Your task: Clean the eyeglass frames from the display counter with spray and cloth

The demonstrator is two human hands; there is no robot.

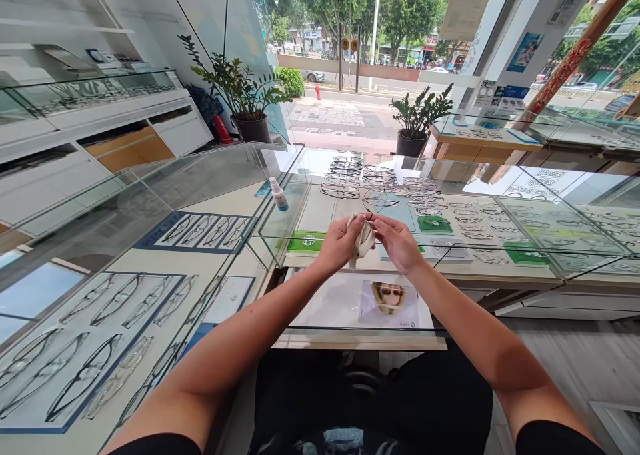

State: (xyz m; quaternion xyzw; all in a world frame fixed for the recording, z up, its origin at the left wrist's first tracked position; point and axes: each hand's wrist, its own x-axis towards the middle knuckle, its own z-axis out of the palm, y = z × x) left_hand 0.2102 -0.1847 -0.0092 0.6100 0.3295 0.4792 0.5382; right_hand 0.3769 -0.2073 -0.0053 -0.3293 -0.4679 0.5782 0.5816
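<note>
Above the glass counter, my left hand [344,241] is closed around a bunched cream cloth [364,241]. A pair of thin-rimmed eyeglasses [379,200] shows just beyond my fingertips, its round lenses toward the far side. My right hand [399,243] pinches at the near part of these glasses, close beside the cloth. The fingers hide the exact points of contact. To the left, a small white spray bottle [279,195] with a pink and blue label stands on the glass top.
Glass display cases [280,241] hold rows of eyeglasses on several sides. Trays of frames [95,301] lie at the left. Below my hands is a printed card [390,303] under glass. Potted plants [419,118] stand by the window.
</note>
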